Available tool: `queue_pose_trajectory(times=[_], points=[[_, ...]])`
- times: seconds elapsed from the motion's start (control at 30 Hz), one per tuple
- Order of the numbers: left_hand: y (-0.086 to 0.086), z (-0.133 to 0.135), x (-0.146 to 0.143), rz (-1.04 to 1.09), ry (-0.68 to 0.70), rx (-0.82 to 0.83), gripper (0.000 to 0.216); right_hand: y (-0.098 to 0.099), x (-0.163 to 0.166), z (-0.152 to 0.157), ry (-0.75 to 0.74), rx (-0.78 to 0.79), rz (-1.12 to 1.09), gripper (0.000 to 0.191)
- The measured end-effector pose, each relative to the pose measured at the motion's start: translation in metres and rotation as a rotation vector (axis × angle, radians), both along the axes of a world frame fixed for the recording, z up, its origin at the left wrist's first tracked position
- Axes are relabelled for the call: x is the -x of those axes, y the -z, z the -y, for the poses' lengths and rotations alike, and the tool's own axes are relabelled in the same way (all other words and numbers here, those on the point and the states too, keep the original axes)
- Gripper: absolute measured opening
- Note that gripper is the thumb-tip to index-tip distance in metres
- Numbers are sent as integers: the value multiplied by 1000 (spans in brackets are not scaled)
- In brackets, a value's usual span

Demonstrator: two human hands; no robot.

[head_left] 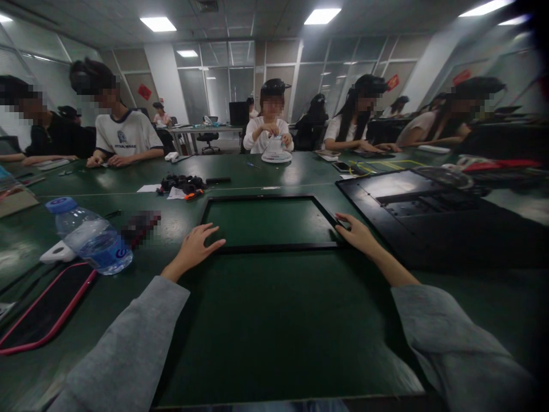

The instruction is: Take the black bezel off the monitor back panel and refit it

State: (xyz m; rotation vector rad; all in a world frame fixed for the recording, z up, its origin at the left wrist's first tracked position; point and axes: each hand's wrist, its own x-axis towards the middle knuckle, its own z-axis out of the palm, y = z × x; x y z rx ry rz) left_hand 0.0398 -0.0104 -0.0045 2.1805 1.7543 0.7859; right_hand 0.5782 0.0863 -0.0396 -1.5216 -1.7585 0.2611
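Note:
A thin black rectangular frame (270, 247) lies flat on the green table (274, 320) in front of me. My left hand (195, 247) rests at its near left corner, fingers spread and flat, touching the frame's edge. At the near right corner my right hand (357, 232) lies with its fingers stretched over the frame. Both sleeves are grey. Neither hand holds anything.
A lying water bottle (90, 236), a white object and a black pad with pink edging (47, 309) sit at left. A large black panel (429, 209) lies at right. Dark small parts (182, 184) are beyond the frame. Several people sit around the table; one handles a white fan grille (277, 151).

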Motion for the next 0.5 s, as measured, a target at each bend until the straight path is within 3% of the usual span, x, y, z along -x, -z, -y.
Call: queue_pose_trajectory(times=[0.1, 0.27, 0.37, 0.43, 0.5], points=[[-7, 12, -10, -56, 73, 57, 68, -3, -1, 5, 17, -19, -4, 49], [-12, 17, -18, -47, 75, 38, 46, -4, 5, 18, 22, 2, 33, 47], [-13, 17, -21, -39, 31, 6, 46, -9, 14, 26, 56, -72, 88, 46], [-12, 17, -22, -30, -21, 2, 47, -17, 15, 33, 141, -168, 108, 46], [-11, 17, -22, -7, -78, 16, 49, -25, 8, 44, 326, -266, 110, 49]])
